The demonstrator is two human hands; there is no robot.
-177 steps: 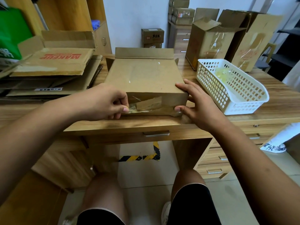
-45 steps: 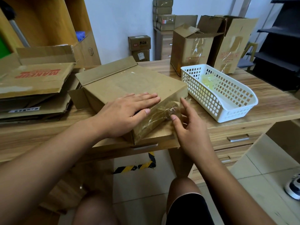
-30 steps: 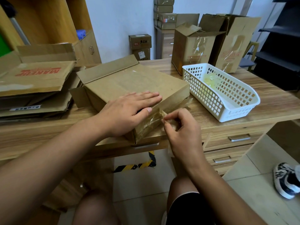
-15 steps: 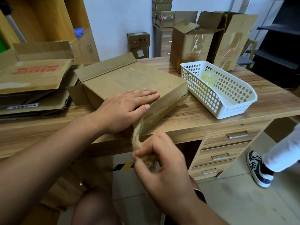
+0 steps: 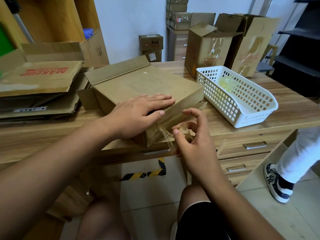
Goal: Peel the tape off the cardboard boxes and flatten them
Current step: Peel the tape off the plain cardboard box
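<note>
A brown cardboard box (image 5: 143,84) lies flat on the wooden desk (image 5: 287,110), its near corner over the front edge and one flap open at the back. My left hand (image 5: 138,113) presses flat on the box top near that corner. My right hand (image 5: 195,146) is just in front of the box's near side, fingers curled round a crumpled wad of clear tape. A stretched strip of that tape (image 5: 165,135) still runs from the box's corner down to this hand.
A white plastic basket (image 5: 256,108) holding peeled tape stands right of the box. Flattened cardboard (image 5: 39,80) is stacked at the left. Two upright taped boxes (image 5: 207,49) stand behind the basket. Another person's leg and shoe (image 5: 277,184) are on the floor at the right.
My right hand, which had pulled the tape down below the desk edge, has come back up to the box's near side with the tape. My left hand stays pressed on the box.
</note>
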